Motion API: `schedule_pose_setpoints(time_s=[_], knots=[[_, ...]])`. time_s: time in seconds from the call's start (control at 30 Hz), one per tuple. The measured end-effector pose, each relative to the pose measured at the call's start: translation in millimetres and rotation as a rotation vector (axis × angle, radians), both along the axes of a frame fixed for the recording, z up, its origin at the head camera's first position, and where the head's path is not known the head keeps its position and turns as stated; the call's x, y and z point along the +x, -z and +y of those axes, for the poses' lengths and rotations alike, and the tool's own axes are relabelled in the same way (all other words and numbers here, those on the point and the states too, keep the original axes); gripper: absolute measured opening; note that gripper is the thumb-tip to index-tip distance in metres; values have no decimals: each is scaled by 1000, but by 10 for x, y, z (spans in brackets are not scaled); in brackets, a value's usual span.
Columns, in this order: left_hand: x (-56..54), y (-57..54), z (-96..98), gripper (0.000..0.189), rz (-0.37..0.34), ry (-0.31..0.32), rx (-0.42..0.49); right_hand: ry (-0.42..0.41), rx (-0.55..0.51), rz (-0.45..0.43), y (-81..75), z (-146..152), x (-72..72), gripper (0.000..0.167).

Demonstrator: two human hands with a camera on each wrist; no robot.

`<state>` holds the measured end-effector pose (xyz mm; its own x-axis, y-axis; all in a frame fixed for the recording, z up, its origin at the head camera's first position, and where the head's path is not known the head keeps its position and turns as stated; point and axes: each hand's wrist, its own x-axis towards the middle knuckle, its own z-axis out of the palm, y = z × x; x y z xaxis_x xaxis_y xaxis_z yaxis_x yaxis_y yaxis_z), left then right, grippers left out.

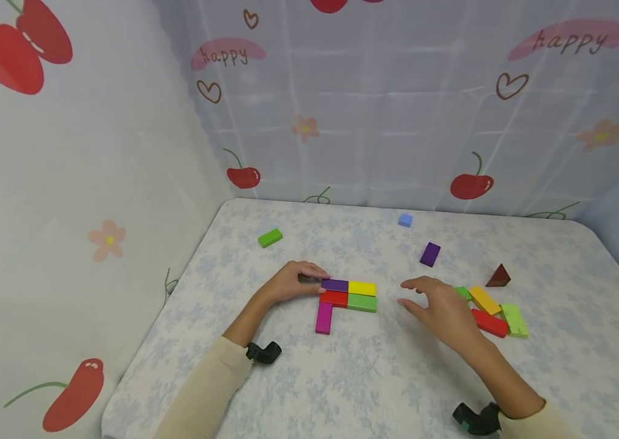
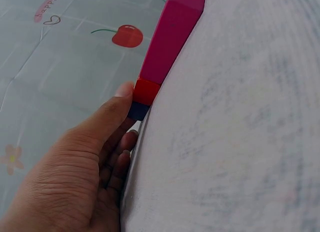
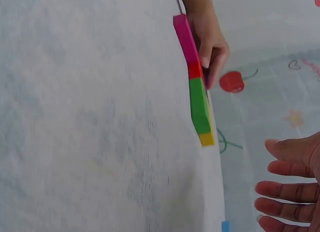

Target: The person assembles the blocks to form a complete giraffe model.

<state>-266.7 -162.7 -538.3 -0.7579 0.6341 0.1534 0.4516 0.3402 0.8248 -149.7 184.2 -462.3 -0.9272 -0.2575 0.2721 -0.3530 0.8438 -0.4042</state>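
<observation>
My left hand (image 1: 293, 281) is at the left end of a flat group of blocks, its index finger and thumb around the corner of a purple block (image 1: 335, 285). The thumb also touches the end of a red block (image 2: 147, 91). A yellow block (image 1: 362, 288) lies right of the purple one, and a green block (image 1: 361, 303) right of the red. Below the red block a magenta block (image 1: 323, 318) points toward me. To the right of the group my right hand (image 1: 443, 311) hovers with spread, relaxed fingers and nothing held.
Beside the right hand lie an orange-yellow block (image 1: 484, 300), a red block (image 1: 489, 323), a light green block (image 1: 515, 321) and a partly hidden green block (image 1: 462, 293). Farther back are a brown triangle (image 1: 499, 276), a dark purple block (image 1: 430, 254), a blue block (image 1: 405, 220) and a green block (image 1: 270, 238).
</observation>
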Motion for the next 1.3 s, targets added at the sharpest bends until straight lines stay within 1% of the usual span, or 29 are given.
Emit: schedule_pose_setpoints(time_s=[0.13,0.2,0.27,0.33,0.5,0.6,0.77,0.9,1.07,1.2,1.3], knots=[[13,0,-3,35,2,-6,20,32,-5,82,44,232,-106,33],[17,-2,-5,34,4,-7,27,49,7,101,59,330,-150,34],[17,-7,-6,34,8,-7,38,59,20,97,66,418,-185,35],[17,-13,-6,34,9,-9,47,70,41,74,69,498,-207,36],[17,6,-6,34,3,-11,33,125,120,-52,70,669,-219,37],[19,17,-4,34,-7,-8,21,147,160,-108,85,734,-213,36],[17,11,5,35,-14,-6,36,142,178,-155,105,767,-206,33],[10,9,11,35,-21,-2,46,127,192,-145,114,747,-210,32],[10,-5,12,35,-29,0,45,85,219,-130,118,726,-210,30],[7,-11,10,34,-31,0,36,48,214,-148,136,691,-202,30],[8,1,7,34,-26,3,39,12,206,-178,145,663,-197,32]])
